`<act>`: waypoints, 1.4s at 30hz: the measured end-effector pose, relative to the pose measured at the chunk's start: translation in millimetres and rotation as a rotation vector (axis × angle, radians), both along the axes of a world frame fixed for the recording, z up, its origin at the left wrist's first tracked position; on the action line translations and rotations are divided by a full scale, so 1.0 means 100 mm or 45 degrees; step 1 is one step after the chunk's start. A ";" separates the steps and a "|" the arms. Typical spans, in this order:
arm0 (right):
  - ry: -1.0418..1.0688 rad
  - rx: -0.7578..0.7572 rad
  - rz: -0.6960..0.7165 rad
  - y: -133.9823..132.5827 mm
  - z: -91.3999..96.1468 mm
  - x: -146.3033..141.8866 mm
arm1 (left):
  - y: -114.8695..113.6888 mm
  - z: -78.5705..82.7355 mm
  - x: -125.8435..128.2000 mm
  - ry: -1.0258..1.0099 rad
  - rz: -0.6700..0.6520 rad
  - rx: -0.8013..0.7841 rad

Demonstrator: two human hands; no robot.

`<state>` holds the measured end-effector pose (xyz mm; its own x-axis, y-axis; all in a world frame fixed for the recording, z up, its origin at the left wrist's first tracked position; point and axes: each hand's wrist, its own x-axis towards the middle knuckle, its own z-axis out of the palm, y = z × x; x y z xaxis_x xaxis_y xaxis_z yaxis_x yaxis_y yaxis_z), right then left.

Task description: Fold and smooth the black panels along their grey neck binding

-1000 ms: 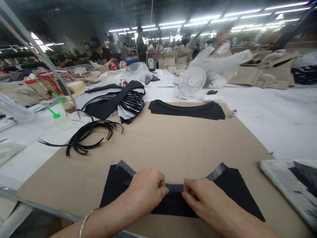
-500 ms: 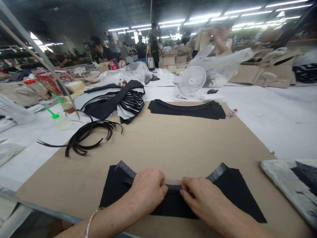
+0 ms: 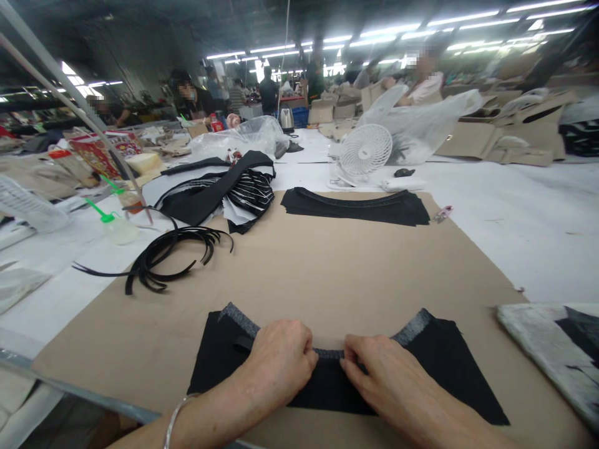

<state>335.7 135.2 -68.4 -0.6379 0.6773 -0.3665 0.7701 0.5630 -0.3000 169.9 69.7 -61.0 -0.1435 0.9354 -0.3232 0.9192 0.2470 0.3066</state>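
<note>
A black fabric panel (image 3: 468, 374) lies on brown board in front of me, its curved edge facing away. Along that curve runs a speckled grey band (image 3: 329, 353). My left hand (image 3: 283, 352) is closed in a pinch at the curve, left of its middle. Just to the right, my right hand (image 3: 381, 362) pinches the same edge, thumb and fingers together. A short stretch of the band shows between the hands. The end of a narrow black strip (image 3: 241, 344) pokes out left of my left hand; the rest of it is hidden.
Beyond the panel lies a stack of black curved pieces (image 3: 355, 207). Coiled black strips (image 3: 140, 265) and a heap of black fabric (image 3: 201, 196) are at the left, near a green-tipped bottle (image 3: 115, 227). A white fan (image 3: 365, 149) stands farther back. A stained pad (image 3: 543, 349) lies right.
Both hands keep their pinch on the panel's curved edge with hardly any movement. The view has shifted very slightly. In the background, a standing person has moved right.
</note>
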 end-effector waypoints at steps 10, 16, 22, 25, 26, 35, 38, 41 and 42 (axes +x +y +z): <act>-0.012 0.020 0.059 -0.01 0.00 -0.01 | 0.01 0.06 0.03 0.011 0.000 -0.057; 0.003 0.025 0.048 -0.02 0.03 -0.02 | 0.02 0.09 0.03 0.021 -0.006 -0.076; -0.038 0.028 0.062 -0.02 0.06 -0.03 | 0.00 0.06 0.04 0.043 -0.001 -0.054; -0.052 0.046 0.084 -0.03 0.03 -0.03 | -0.01 0.06 0.05 0.043 -0.001 -0.055; -0.058 0.055 0.091 -0.03 0.02 -0.03 | -0.01 0.06 0.06 0.049 -0.004 -0.053; -0.162 0.162 0.127 -0.06 0.05 -0.07 | 0.02 0.14 0.12 0.135 -0.028 -0.096; -0.197 0.158 0.131 -0.06 0.07 -0.07 | -0.01 0.16 0.12 0.171 -0.020 -0.108; -0.200 0.108 0.105 -0.05 0.10 -0.07 | -0.05 0.15 0.12 0.171 0.004 -0.098; -0.190 0.103 0.094 -0.04 0.11 -0.07 | -0.06 0.14 0.12 0.160 0.015 -0.087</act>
<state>329.1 130.8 -57.5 -0.6299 0.6614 -0.4071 0.7581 0.6375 -0.1374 181.9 63.7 -46.7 -0.1976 0.9098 -0.3649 0.9463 0.2743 0.1714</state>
